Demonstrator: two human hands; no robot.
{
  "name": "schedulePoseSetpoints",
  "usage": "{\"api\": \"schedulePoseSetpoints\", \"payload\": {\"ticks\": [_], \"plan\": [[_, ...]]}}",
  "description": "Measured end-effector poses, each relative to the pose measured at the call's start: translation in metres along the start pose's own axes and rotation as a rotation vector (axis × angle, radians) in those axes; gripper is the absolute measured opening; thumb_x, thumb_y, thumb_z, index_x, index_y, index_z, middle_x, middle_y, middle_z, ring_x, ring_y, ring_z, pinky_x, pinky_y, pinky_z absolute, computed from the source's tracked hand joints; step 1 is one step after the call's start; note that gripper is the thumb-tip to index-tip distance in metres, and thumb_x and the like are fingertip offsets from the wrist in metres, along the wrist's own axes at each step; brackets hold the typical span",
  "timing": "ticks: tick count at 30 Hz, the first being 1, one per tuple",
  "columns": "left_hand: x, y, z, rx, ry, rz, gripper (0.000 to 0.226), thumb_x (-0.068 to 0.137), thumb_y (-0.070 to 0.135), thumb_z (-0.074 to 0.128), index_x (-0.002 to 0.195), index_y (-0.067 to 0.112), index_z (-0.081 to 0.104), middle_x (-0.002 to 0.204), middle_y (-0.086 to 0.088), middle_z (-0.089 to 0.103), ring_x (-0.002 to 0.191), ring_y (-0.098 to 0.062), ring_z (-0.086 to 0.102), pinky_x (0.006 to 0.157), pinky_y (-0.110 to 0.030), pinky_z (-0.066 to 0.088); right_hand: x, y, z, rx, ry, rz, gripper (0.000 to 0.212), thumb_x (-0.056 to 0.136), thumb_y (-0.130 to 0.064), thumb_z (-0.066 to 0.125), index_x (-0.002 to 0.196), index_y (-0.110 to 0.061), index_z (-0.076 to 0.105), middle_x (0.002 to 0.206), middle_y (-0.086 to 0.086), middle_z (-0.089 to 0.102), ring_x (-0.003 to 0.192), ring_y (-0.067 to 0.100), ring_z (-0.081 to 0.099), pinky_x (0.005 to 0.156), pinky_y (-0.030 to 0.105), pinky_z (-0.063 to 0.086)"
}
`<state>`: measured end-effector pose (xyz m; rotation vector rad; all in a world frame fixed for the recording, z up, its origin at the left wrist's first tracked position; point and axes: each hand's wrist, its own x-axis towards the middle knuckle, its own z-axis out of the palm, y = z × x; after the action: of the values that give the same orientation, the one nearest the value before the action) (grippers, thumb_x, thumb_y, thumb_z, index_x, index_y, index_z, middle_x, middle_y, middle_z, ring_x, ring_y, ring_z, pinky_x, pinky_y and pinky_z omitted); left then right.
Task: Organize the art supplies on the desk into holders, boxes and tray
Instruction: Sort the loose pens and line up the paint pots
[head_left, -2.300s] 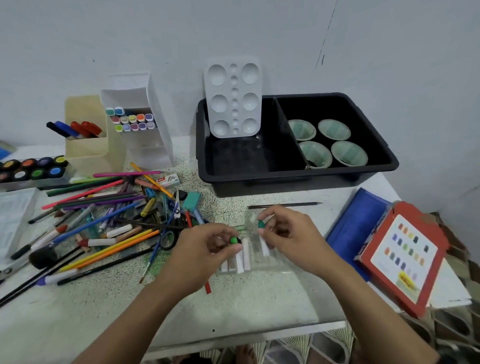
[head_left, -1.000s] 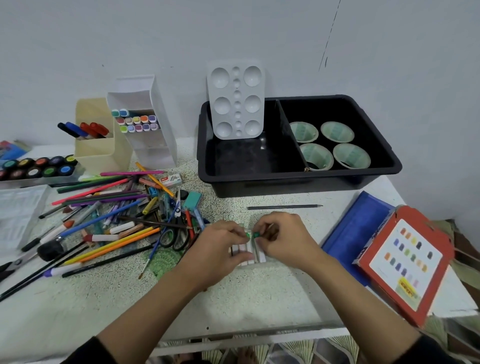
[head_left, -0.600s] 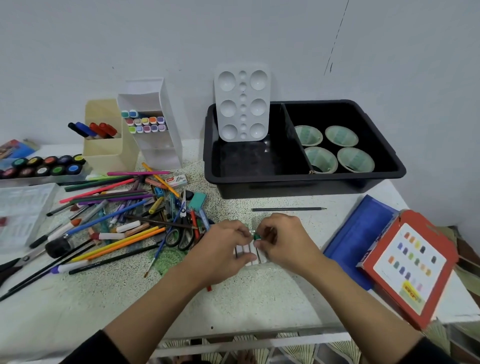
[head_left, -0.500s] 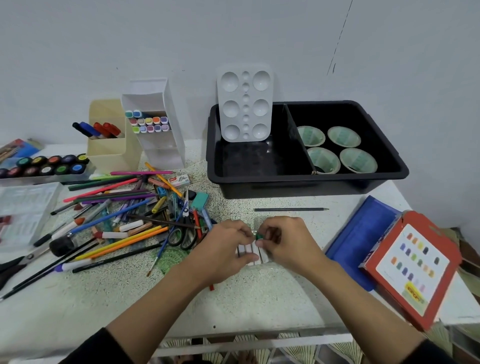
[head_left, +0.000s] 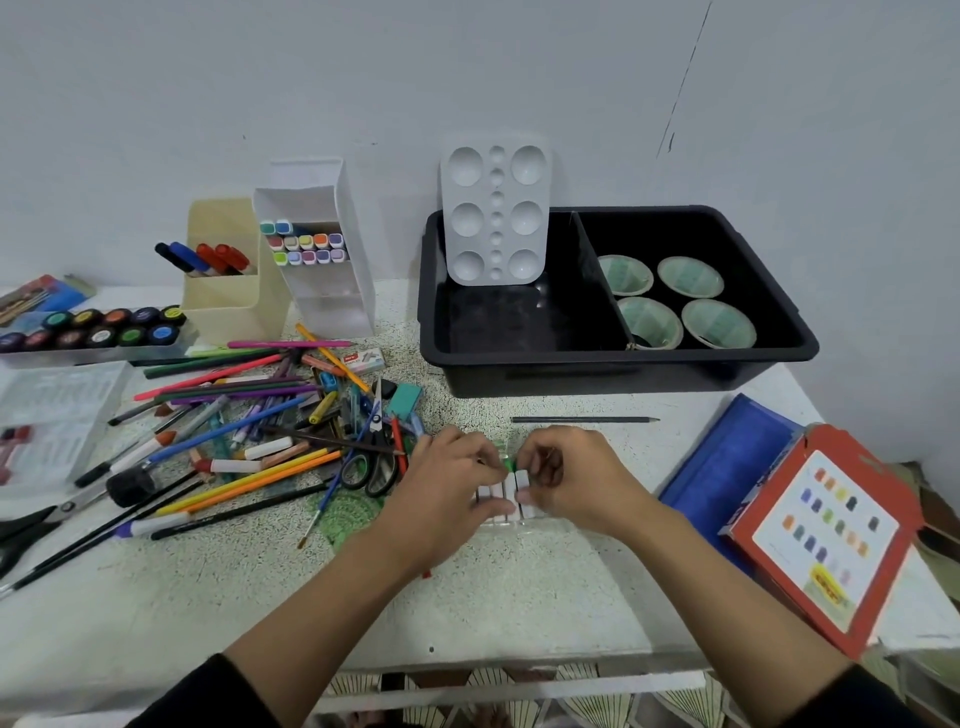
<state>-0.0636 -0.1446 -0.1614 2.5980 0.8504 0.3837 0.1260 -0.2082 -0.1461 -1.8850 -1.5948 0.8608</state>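
A clear plastic case (head_left: 540, 525) with white paint tubes (head_left: 501, 493) lies at the desk's front middle. My left hand (head_left: 447, 488) pinches a green-capped tube at its cap (head_left: 508, 464) over the case. Beside it, my right hand (head_left: 566, 478) pinches another green-capped tube, thumb pressed on its white body. Both hands hide most of the case. A heap of coloured pencils, pens, brushes and scissors (head_left: 371, 467) spreads to the left.
At the back stands a black divided tray (head_left: 618, 358) holding tape rolls (head_left: 719, 325) and a white palette (head_left: 496, 215). Cream holder (head_left: 228, 306) and white marker holder (head_left: 317, 249) sit back left, paint pots (head_left: 88, 330) far left. A loose pencil (head_left: 584, 419), blue box (head_left: 727, 462) and red box (head_left: 826, 535) lie right.
Both hands came down from above the case and drew together, bringing the two green-capped tubes onto the case. The camera shifted slightly.
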Motion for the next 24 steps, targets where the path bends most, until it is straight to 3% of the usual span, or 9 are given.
{"api": "schedulePoseSetpoints", "payload": {"ticks": [7,11,17,24], "plan": [[-0.005,-0.007,-0.003,-0.034,-0.01,0.029,0.042,0.089,0.054,0.063,0.121,0.028,0.072,0.116,0.019,0.061,0.105,-0.006,0.037,0.095,-0.032,0.036,0.0,-0.005,-0.006,-0.032,-0.031,0.017,0.016,0.075,-0.024,0.089,0.079,-0.025,0.073,0.072,-0.005,0.069,0.061,0.002,0.061,0.058,0.016,0.049],[-0.009,-0.008,-0.008,-0.075,-0.024,0.005,0.038,0.092,0.043,0.067,0.125,0.025,0.071,0.122,0.018,0.064,0.11,-0.008,0.041,0.1,-0.03,0.037,-0.002,-0.009,-0.004,-0.045,0.019,0.026,0.013,0.078,-0.012,0.083,0.079,-0.021,0.073,0.071,-0.005,0.068,0.059,-0.001,0.058,0.055,0.015,0.048],[-0.01,-0.012,-0.013,-0.11,-0.06,-0.014,0.031,0.096,0.034,0.065,0.126,0.026,0.07,0.128,0.019,0.065,0.112,-0.004,0.04,0.096,-0.02,0.036,0.002,-0.014,-0.002,-0.087,0.028,0.028,0.016,0.075,-0.012,0.085,0.078,-0.021,0.072,0.071,-0.006,0.068,0.058,0.0,0.059,0.054,0.014,0.047],[-0.018,-0.019,-0.03,-0.227,-0.003,-0.077,0.023,0.097,0.026,0.063,0.117,0.03,0.074,0.115,0.022,0.067,0.109,0.004,0.051,0.094,-0.016,0.043,0.008,-0.025,0.0,-0.129,0.02,-0.012,0.013,0.078,-0.017,0.08,0.076,-0.026,0.071,0.071,-0.007,0.067,0.058,0.0,0.057,0.053,0.013,0.045]]}}
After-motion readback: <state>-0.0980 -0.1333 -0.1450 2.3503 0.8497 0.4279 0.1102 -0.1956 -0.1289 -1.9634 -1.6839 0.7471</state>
